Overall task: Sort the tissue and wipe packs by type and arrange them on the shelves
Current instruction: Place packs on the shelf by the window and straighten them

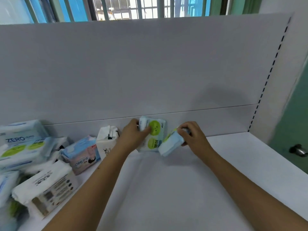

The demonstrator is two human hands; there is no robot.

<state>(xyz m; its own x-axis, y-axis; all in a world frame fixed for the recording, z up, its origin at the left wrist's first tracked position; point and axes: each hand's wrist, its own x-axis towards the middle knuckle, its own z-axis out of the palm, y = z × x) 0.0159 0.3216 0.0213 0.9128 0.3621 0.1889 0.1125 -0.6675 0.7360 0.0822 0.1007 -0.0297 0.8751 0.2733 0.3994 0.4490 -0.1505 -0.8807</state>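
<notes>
Fingers of the left hand (pixel 133 134) curl around a wipe pack (pixel 154 134) with green circles, standing upright against the white back panel (pixel 150 72), its long axis vertical and printed face toward the camera. Just beside it, the right hand (pixel 193 135) grips a second wipe pack (pixel 170 145), pale blue, tilted with its long axis slanting up to the right and its lower end near the shelf (pixel 175 189). To the left lies a loose pile: a white tissue pack (pixel 106 140), a pink and blue pack (pixel 82 155), a large pack marked ZERO (pixel 21 139) and a white tissue brick (pixel 45 185). Window bars (pixel 120 7) show above the panel.
</notes>
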